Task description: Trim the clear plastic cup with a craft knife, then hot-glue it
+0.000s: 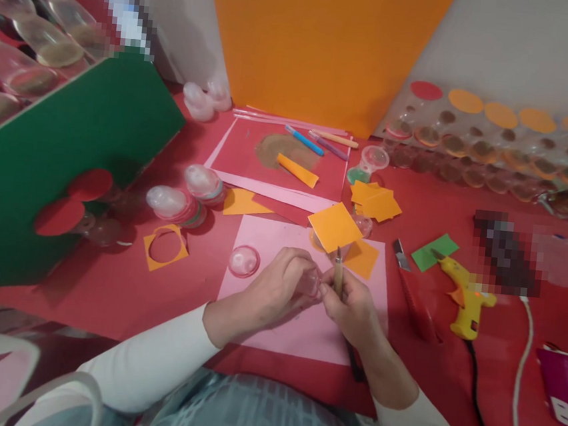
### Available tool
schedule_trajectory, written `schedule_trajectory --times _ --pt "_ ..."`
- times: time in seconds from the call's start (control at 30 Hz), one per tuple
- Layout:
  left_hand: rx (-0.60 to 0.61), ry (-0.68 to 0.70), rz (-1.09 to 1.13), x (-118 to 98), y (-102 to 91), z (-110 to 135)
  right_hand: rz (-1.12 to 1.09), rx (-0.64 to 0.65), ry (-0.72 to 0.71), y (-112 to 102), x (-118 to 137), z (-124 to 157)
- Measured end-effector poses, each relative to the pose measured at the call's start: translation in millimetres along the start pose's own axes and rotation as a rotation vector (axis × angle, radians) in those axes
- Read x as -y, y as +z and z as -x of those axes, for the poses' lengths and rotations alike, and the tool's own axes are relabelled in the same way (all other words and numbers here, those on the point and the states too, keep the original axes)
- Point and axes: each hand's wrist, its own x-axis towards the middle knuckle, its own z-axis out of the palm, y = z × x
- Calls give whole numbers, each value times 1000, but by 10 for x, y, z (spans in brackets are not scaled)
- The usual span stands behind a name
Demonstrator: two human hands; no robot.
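Both my hands meet over a pink sheet (281, 239) on the red surface. My left hand (276, 289) is closed, pinching a small clear plastic cap (313, 284) between thumb and fingers. My right hand (350, 303) is closed around a thin pencil-like tool (338, 272) that points up, its fingers also touching the cap. Another clear cap (244, 261) lies on the pink sheet to the left. An orange paper square (334, 226) and a second orange piece (363, 257) lie just beyond my hands.
A yellow glue gun (467, 294) with its cord lies at the right, beside a red utility knife (410, 289) and a green scrap (433, 252). A green board (57, 164) stands left. Stacked caps (179, 204), an orange cut-out frame (165, 247), pens (316, 141) and rows of caps (491, 152) lie around.
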Motion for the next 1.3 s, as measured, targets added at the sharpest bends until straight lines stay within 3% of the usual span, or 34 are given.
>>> schedule_trajectory --times 0.27,0.63,0.9,1.3 --pt "55 -25 109 12 0 0 120 -49 -57 -24 52 1" --pt "99 -215 235 21 2 31 -70 85 33 -32 -23 22" --pt "97 -197 276 12 20 40 -142 155 39 -44 -20 12" --pt "127 -107 320 15 12 21 -11 71 -56 -33 -91 31"
